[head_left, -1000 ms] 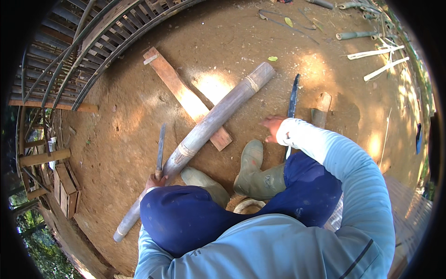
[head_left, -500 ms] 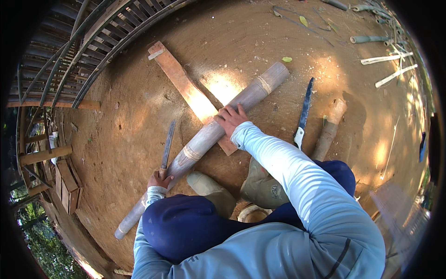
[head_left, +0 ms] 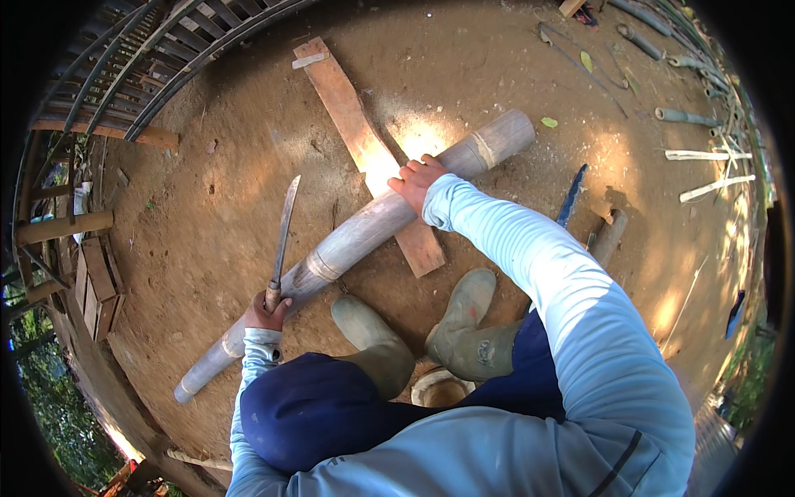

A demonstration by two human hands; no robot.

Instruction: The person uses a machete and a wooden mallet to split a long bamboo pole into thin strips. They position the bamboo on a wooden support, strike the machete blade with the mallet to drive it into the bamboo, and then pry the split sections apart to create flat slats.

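Observation:
A thick grey bamboo pole (head_left: 364, 232) lies slantwise on the ground, from near left to far right, across a reddish wooden plank (head_left: 341, 103). My right hand (head_left: 420, 180) is curled over the top of the pole where it crosses the plank. Down by the pole's near-left stretch, my left hand (head_left: 267, 313) is wrapped around the wooden handle of a machete (head_left: 286, 228), whose blade points away from me. A small strip of wood (head_left: 310, 60) sits across the plank's far end.
To the right lie a saw (head_left: 571, 197), partly behind my right arm, and a short log (head_left: 609, 238). Bamboo pieces (head_left: 686, 117) and pale strips (head_left: 708, 155) are at the far right. A slatted structure (head_left: 157, 70) and a wooden box (head_left: 99, 277) are at the left.
The whole view has shifted. My left hand has brought the machete up closer against the pole, its blade more upright. My right hand stays on the pole, fingers now closer together.

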